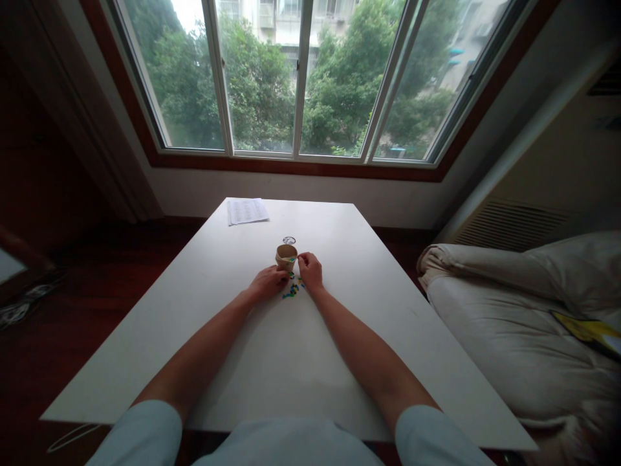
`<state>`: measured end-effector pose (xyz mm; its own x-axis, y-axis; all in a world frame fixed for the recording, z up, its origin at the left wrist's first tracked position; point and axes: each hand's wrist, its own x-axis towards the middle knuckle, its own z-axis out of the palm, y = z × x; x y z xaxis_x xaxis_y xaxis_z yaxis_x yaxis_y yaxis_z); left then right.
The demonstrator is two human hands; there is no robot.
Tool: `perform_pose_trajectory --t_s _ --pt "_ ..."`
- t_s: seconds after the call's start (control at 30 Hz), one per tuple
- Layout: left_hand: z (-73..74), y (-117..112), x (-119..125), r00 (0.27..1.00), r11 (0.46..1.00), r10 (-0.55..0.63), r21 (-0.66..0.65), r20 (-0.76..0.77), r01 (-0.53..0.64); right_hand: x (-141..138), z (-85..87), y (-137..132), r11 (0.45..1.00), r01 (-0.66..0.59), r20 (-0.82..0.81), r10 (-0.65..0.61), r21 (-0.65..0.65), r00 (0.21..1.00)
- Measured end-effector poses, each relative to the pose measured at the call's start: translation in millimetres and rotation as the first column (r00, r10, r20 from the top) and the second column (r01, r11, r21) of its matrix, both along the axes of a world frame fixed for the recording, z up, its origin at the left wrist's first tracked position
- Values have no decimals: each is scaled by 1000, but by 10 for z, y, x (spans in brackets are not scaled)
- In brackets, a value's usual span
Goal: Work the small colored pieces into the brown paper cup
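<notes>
A brown paper cup (286, 252) stands upright on the white table (310, 362). A little green and blue shows inside its near right wall. My left hand (270, 283) rests at the cup's lower left, fingers curled together beside the small coloured pieces (292, 290). These green, blue and yellow bits lie scattered on the table just in front of the cup. On the other side, my right hand (311, 269) is closed in a pinch, its fingertips close to the cup's right rim. What either hand's fingertips hold, if anything, is too small to make out.
Behind the cup lies a thin dark ring-shaped item (289, 240). Printed papers (247, 211) sit at the table's far left corner. A padded beige sofa or bedding (504, 310) stands to the right. Beyond the table is a window (295, 90); cables (19, 310) lie on the floor at left.
</notes>
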<state>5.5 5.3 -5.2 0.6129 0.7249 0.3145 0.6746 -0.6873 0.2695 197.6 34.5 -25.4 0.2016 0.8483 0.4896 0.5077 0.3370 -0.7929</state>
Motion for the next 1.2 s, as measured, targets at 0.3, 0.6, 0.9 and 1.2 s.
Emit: perform_pose_trajectory --t_s 0.3,0.6,0.9,1.2 --pt "19 -23 -1 999 1000 19 -18 41 -18 -7 10 -11 1000 -12 -9 12 14 1000" --pt "27 -29 9 1000 999 30 -29 -6 -30 -3 25 -24 1000 -13 -5 13 -17 1000" --pt "42 -51 16 999 999 43 -29 -12 -43 -4 26 -19 1000 -17 14 17 -17 1000" --pt "49 -47 20 999 996 44 -76 21 -43 -6 27 -25 1000 -14 19 14 -22 1000"
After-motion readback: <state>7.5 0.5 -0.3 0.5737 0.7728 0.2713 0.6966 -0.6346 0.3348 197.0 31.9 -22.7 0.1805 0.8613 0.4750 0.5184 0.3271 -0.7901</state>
